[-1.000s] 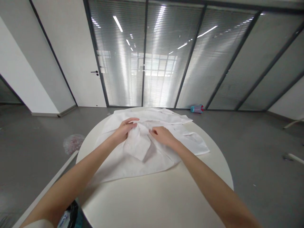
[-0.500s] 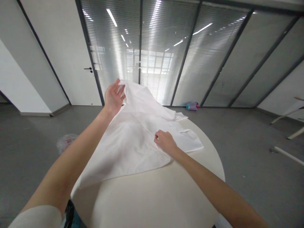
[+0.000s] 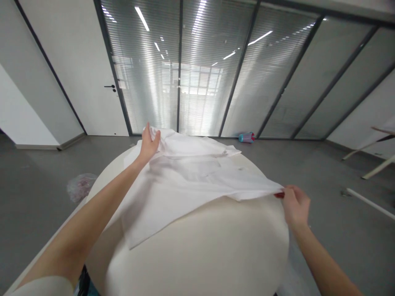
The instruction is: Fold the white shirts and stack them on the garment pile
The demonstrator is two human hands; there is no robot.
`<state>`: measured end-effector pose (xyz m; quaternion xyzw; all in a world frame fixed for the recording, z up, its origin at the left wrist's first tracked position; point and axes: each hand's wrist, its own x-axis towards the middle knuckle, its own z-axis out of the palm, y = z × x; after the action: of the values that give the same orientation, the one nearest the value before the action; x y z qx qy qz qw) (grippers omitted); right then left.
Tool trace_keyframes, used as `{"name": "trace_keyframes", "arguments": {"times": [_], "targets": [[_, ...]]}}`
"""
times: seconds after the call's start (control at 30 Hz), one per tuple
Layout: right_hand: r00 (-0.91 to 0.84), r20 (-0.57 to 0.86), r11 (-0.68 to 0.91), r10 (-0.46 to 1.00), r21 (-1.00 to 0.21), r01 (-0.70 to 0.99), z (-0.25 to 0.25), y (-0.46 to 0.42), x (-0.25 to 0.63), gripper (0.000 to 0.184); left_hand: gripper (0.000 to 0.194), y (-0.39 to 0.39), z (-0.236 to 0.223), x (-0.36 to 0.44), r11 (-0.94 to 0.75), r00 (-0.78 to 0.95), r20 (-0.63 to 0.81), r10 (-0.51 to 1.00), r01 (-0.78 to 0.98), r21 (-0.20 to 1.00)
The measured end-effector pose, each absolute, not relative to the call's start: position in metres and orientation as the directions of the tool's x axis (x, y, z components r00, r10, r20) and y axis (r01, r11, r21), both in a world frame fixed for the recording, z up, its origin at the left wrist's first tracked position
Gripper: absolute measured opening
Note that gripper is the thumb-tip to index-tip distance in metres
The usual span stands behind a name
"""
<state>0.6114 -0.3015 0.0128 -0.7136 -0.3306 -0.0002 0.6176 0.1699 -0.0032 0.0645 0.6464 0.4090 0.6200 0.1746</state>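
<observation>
A white shirt point(image 3: 185, 176) is spread over the round white table point(image 3: 200, 255), partly creased, with a loose corner hanging toward the table's near left. At its far left edge, my left hand point(image 3: 150, 144) grips the cloth between thumb and fingers. My right hand point(image 3: 296, 203) is closed on a pointed end of the shirt, pulling it taut out to the table's right edge. Folds hide part of the shirt's layout.
On the floor at left lies a clear plastic bag point(image 3: 80, 187). A blue and red striped item point(image 3: 246, 137) rests by the glass partition point(image 3: 200, 82). Pale furniture legs point(image 3: 368, 207) stand at right, and a door point(image 3: 83, 74) is at far left.
My right hand has moved right from the middle of the shirt and now pinches its right end, stretching it. My left hand has come down, lowering the raised cloth toward the table.
</observation>
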Motion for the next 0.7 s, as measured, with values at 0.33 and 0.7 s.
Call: {"name": "trace_keyframes", "arguments": {"times": [0.33,0.7], "targets": [[0.558,0.816,0.087,0.153,-0.573,0.815,0.014,-0.333,0.608,0.022,0.057,-0.01,0.084,0.156,-0.516,-0.206,0.62,0.757,0.392,0.761],[-0.395,0.273,0.446,0.877,-0.16,0.881,0.069,-0.17,0.45,0.025,0.029,-0.096,0.049,0.119,-0.539,-0.059,0.764,0.643,0.673,0.506]]}}
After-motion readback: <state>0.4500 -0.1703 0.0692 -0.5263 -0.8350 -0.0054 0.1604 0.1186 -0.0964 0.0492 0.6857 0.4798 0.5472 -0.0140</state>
